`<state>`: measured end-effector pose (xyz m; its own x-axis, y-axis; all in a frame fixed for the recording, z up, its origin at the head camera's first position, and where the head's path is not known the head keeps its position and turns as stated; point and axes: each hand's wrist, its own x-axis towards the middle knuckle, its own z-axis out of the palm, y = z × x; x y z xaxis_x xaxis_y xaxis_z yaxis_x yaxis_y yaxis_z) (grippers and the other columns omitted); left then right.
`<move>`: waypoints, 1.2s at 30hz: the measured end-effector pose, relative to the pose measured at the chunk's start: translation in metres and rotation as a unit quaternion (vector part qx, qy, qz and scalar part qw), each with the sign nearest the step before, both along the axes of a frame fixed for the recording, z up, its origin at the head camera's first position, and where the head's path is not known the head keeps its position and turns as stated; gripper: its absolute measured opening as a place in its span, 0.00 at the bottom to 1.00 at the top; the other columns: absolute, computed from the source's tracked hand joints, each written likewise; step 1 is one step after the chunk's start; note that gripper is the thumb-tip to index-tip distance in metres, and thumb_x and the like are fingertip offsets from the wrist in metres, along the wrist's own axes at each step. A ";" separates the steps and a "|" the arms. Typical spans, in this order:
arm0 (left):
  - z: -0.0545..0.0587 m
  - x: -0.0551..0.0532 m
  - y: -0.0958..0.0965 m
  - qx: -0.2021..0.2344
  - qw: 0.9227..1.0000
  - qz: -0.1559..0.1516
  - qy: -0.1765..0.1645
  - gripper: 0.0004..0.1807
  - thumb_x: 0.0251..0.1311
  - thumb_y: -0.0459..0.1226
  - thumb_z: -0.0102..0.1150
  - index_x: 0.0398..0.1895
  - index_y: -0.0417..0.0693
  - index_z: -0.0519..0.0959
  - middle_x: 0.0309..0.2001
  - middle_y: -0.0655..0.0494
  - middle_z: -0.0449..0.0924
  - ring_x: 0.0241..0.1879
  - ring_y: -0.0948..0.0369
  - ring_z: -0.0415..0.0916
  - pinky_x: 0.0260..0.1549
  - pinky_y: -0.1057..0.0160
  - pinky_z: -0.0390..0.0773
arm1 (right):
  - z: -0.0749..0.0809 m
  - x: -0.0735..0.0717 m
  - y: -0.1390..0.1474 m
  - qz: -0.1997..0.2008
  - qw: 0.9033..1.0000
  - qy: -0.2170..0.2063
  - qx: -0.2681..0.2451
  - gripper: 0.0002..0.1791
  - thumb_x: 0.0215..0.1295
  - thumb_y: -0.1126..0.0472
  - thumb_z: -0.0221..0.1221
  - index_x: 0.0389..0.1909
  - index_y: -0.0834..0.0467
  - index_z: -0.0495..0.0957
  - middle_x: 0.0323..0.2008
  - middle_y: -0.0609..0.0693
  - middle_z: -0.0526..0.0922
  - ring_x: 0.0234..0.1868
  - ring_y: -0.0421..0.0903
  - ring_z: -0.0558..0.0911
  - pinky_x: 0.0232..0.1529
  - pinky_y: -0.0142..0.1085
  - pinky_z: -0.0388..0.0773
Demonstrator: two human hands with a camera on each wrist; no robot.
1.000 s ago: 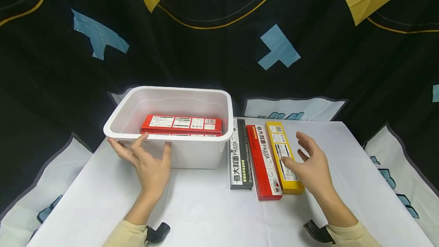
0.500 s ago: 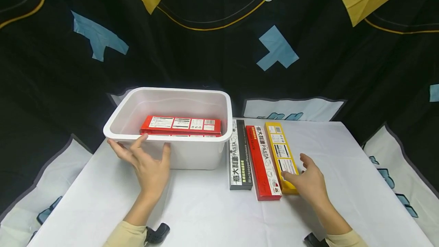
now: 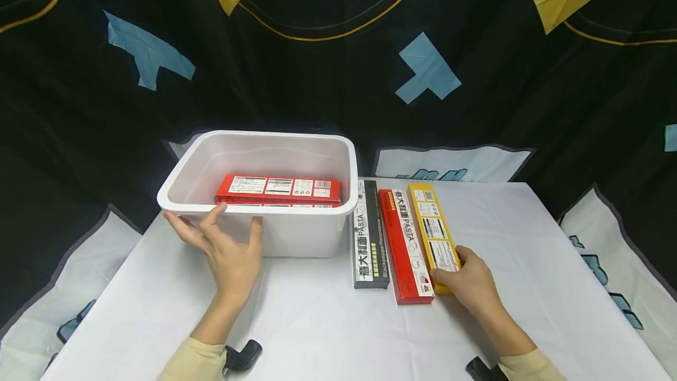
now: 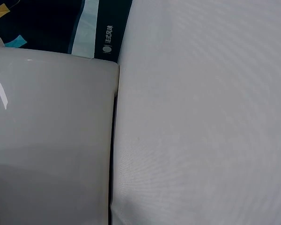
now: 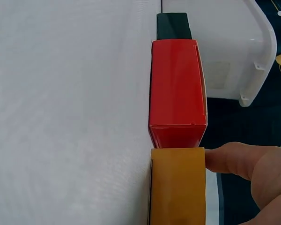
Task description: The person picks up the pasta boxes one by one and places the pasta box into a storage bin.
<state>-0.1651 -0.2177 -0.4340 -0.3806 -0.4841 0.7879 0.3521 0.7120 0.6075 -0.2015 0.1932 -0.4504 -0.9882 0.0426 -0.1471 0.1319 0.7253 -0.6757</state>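
My right hand (image 3: 471, 281) grips the near end of a yellow pasta box (image 3: 431, 216), thumb on its top face and fingers at its right side. In the right wrist view, the thumb (image 5: 232, 157) presses beside the edge of the yellow end panel. A red pasta box (image 3: 404, 246) lies just left of it, then a dark grey pasta box (image 3: 378, 234). My left hand (image 3: 227, 257) rests spread against the front of a white plastic bin (image 3: 307, 234), fingertips right at the rim. Red boxes (image 3: 277, 189) lie inside the bin, lower ones partly hidden by the rim.
A white cloth covers the table (image 3: 328, 322). Behind it hangs a black curtain (image 3: 317, 87) with yellow and blue shapes. The bin stands at the back left, close beside the grey box.
My right hand has come down and toward me along the yellow box, and its thumb and fingers have closed on the near end. The left hand stays at the bin.
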 end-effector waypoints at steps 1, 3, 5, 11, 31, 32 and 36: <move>0.000 0.000 0.000 -0.001 1.000 0.001 0.000 0.30 0.52 0.38 0.69 0.56 0.47 0.65 0.74 0.36 0.24 0.74 0.49 0.21 0.70 0.51 0.46 | 0.000 0.000 0.000 0.000 1.000 -0.002 0.000 0.48 0.54 0.50 0.68 0.68 0.71 0.58 0.61 0.67 0.70 0.55 0.59 0.71 0.55 0.54 0.70; 0.000 0.000 0.000 -0.001 1.000 0.001 -0.002 0.30 0.52 0.38 0.69 0.56 0.48 0.65 0.74 0.36 0.24 0.74 0.49 0.21 0.70 0.51 0.46 | 0.000 0.000 -0.001 0.001 1.000 -0.008 0.005 0.48 0.53 0.50 0.68 0.68 0.71 0.58 0.60 0.66 0.70 0.54 0.58 0.72 0.53 0.53 0.71; 0.000 0.000 -0.001 -0.002 1.000 0.000 -0.005 0.31 0.52 0.39 0.69 0.56 0.48 0.64 0.74 0.36 0.24 0.74 0.50 0.21 0.70 0.52 0.45 | 0.001 0.001 -0.001 0.005 1.000 -0.014 0.014 0.50 0.52 0.49 0.69 0.68 0.71 0.57 0.59 0.67 0.70 0.53 0.58 0.72 0.51 0.53 0.72; 0.000 0.001 -0.001 -0.001 1.000 -0.001 -0.010 0.31 0.52 0.38 0.69 0.57 0.48 0.64 0.74 0.38 0.23 0.74 0.50 0.21 0.70 0.52 0.44 | 0.001 0.003 0.002 0.029 0.998 -0.002 0.049 0.47 0.46 0.48 0.71 0.61 0.71 0.63 0.50 0.62 0.77 0.43 0.54 0.75 0.40 0.44 0.74; -0.002 0.000 -0.002 -0.001 1.000 0.004 -0.001 0.30 0.51 0.38 0.70 0.55 0.47 0.65 0.74 0.38 0.25 0.74 0.49 0.22 0.70 0.52 0.44 | 0.022 0.014 0.023 -0.053 0.996 0.056 0.042 0.48 0.48 0.50 0.70 0.68 0.67 0.62 0.59 0.66 0.73 0.51 0.58 0.74 0.47 0.49 0.71; -0.002 0.000 -0.002 -0.002 1.000 0.005 0.000 0.30 0.51 0.38 0.70 0.55 0.47 0.65 0.74 0.38 0.25 0.74 0.49 0.22 0.70 0.52 0.44 | 0.026 0.015 0.024 -0.059 0.996 0.064 0.037 0.48 0.48 0.49 0.70 0.67 0.66 0.63 0.59 0.65 0.73 0.52 0.58 0.74 0.48 0.49 0.70; -0.002 0.000 -0.001 -0.006 1.000 0.008 0.004 0.30 0.51 0.37 0.70 0.54 0.46 0.65 0.74 0.36 0.24 0.74 0.48 0.22 0.70 0.52 0.43 | 0.041 0.016 0.029 -0.079 0.991 0.110 0.019 0.46 0.49 0.49 0.71 0.67 0.63 0.66 0.60 0.64 0.74 0.54 0.57 0.74 0.50 0.48 0.70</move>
